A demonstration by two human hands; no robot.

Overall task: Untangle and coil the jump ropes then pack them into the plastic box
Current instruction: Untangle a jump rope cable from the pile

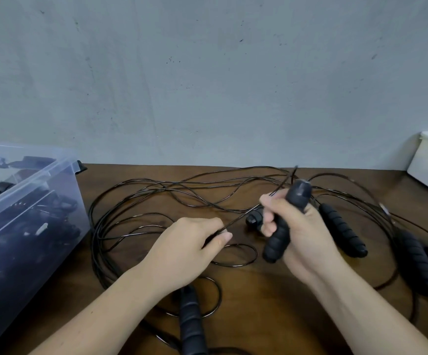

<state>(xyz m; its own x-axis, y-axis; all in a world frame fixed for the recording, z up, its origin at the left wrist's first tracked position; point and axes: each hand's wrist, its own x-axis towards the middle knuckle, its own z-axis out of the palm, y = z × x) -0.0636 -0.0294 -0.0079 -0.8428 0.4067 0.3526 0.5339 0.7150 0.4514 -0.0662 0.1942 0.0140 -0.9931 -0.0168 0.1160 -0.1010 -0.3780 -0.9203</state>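
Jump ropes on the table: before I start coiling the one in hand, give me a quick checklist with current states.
1. Right hand grips a handle: ok.
2. Left hand pinches that cord in its fingers: ok.
3. Cord free of the other ropes: not ok; loops still cross on the table.
4. This rope's second handle found: cannot tell; several handles lie about.
5. Plastic box open and near the left hand: ok.
6. Room left in the box: cannot tell; dark items already fill much of it.
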